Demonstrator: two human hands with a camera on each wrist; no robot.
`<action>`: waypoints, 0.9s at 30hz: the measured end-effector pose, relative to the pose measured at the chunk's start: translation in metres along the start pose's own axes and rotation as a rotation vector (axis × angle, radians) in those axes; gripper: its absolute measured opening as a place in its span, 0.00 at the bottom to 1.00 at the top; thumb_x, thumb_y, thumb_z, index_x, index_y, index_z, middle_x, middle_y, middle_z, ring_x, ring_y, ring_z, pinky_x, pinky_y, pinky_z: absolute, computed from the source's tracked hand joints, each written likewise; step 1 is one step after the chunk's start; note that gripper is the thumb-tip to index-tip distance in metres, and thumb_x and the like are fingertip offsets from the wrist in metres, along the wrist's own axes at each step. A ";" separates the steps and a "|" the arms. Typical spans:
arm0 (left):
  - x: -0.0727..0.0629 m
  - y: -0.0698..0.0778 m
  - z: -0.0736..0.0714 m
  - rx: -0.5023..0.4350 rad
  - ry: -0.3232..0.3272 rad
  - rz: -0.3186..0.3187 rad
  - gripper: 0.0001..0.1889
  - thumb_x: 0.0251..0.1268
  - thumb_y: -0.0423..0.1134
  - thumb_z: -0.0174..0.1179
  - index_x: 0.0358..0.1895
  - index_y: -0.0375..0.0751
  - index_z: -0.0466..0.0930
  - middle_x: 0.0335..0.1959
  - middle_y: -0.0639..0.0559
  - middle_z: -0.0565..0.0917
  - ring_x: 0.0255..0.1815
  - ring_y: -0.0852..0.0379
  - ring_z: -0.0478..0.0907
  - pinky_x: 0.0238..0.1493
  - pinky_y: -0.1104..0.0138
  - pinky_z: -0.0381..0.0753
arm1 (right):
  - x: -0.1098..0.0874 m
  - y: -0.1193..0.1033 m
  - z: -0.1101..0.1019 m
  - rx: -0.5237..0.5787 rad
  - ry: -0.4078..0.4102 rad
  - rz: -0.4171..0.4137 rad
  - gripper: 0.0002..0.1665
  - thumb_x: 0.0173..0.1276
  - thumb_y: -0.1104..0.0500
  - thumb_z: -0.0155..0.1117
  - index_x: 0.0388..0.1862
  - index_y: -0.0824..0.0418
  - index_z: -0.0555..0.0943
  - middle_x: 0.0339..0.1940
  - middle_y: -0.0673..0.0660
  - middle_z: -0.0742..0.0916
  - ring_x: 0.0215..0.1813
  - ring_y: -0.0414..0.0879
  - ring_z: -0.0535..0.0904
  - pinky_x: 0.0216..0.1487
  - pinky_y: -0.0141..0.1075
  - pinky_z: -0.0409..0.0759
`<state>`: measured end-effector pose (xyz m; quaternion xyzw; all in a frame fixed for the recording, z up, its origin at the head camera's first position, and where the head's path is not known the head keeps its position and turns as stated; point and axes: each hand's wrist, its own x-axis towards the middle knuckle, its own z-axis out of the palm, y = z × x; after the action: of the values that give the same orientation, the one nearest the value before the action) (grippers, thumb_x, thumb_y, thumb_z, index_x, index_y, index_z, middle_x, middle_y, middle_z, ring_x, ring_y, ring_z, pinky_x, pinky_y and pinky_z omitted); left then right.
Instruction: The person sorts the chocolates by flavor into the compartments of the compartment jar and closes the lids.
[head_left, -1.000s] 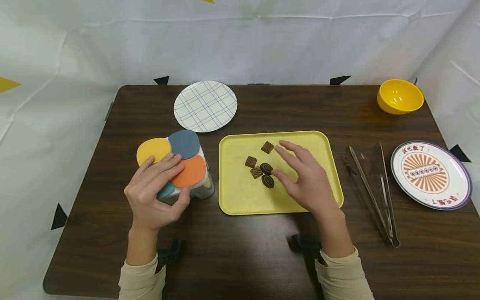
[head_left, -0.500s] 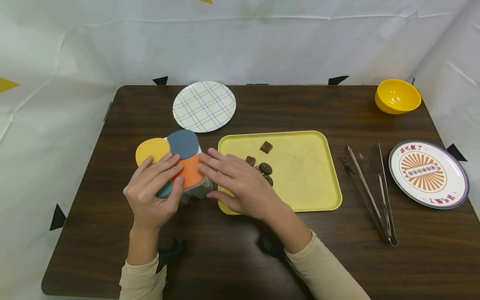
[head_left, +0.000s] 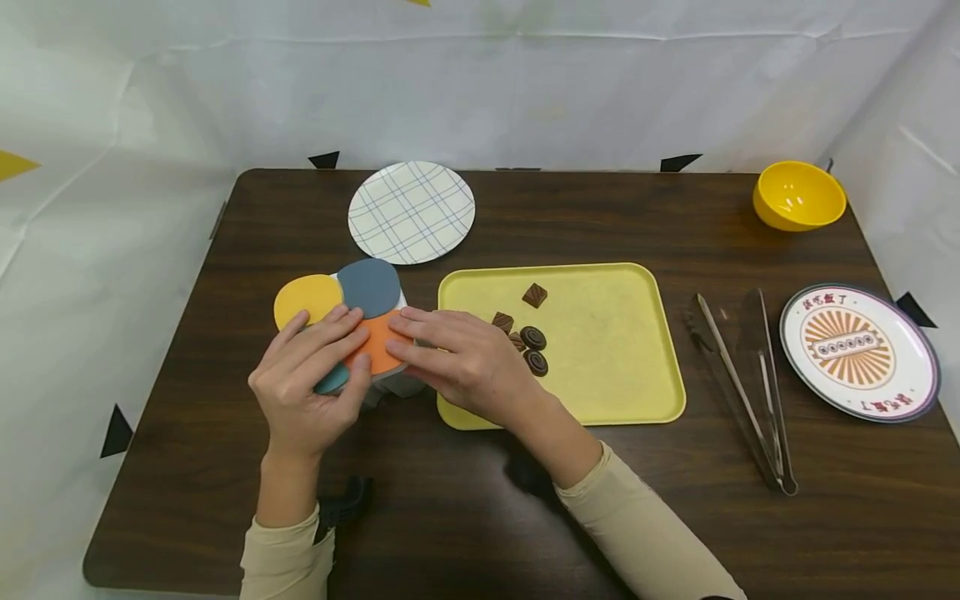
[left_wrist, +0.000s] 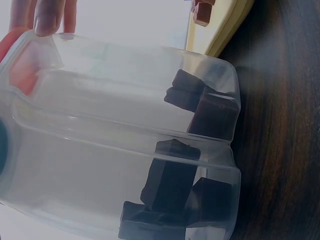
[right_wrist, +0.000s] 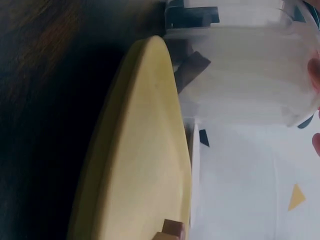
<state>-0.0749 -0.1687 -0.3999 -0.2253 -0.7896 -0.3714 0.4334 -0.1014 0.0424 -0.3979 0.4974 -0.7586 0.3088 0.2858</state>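
A clear plastic divided box point(left_wrist: 100, 100) has rounded yellow, blue, orange and teal lids. Dark chocolate pieces point(left_wrist: 172, 175) lie at its bottom, seen through the wall in the left wrist view. My left hand point(head_left: 303, 392) rests on top of the box with its fingers stretched over the lids. Fingers of my right hand point(head_left: 468, 362) touch the orange lid point(head_left: 378, 354) near its outer edge; its thumb is hidden in the head view. Beside that hand a yellow tray point(head_left: 607, 367) holds a few square chocolates point(head_left: 535, 295) and two round swirled chocolates point(head_left: 533, 337).
Behind the box lies a white plate with blue checks point(head_left: 411, 212). On the right are metal tongs point(head_left: 750, 408), a white plate with an orange sunburst point(head_left: 858, 350) and a yellow bowl point(head_left: 799, 196). A white sheet point(head_left: 495, 92) hangs behind the dark wooden table point(head_left: 442, 517).
My right hand has moved left from over the chocolates on the tray to the orange lid, and its fingertips now touch it. My left hand has stayed on the box.
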 end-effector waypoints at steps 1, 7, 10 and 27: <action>0.000 0.000 0.000 -0.003 -0.001 0.001 0.15 0.58 0.45 0.62 0.36 0.35 0.90 0.41 0.44 0.88 0.46 0.44 0.85 0.58 0.46 0.74 | 0.000 0.000 0.000 -0.006 0.006 -0.001 0.22 0.59 0.60 0.75 0.54 0.61 0.85 0.58 0.58 0.84 0.63 0.48 0.78 0.64 0.39 0.72; 0.001 0.000 0.000 -0.018 0.005 0.014 0.15 0.58 0.45 0.62 0.36 0.35 0.90 0.40 0.43 0.88 0.45 0.43 0.86 0.58 0.46 0.74 | 0.003 -0.003 0.000 -0.036 0.007 -0.012 0.21 0.60 0.61 0.74 0.54 0.63 0.85 0.56 0.57 0.85 0.63 0.47 0.78 0.63 0.38 0.73; 0.001 0.001 -0.001 -0.022 0.003 0.020 0.15 0.58 0.45 0.63 0.36 0.35 0.90 0.40 0.43 0.88 0.45 0.43 0.86 0.58 0.45 0.74 | 0.004 -0.003 0.000 -0.035 -0.002 -0.022 0.21 0.61 0.61 0.73 0.54 0.63 0.85 0.55 0.57 0.86 0.63 0.47 0.77 0.64 0.37 0.72; 0.000 0.002 -0.002 -0.062 -0.007 0.002 0.14 0.55 0.43 0.65 0.34 0.34 0.90 0.39 0.42 0.88 0.46 0.42 0.85 0.59 0.45 0.73 | 0.004 -0.001 -0.002 -0.026 -0.027 -0.039 0.19 0.62 0.65 0.71 0.53 0.63 0.85 0.55 0.56 0.86 0.63 0.44 0.78 0.63 0.36 0.72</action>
<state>-0.0730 -0.1691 -0.3981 -0.2407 -0.7789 -0.3946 0.4239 -0.1014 0.0407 -0.3932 0.5126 -0.7565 0.2864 0.2880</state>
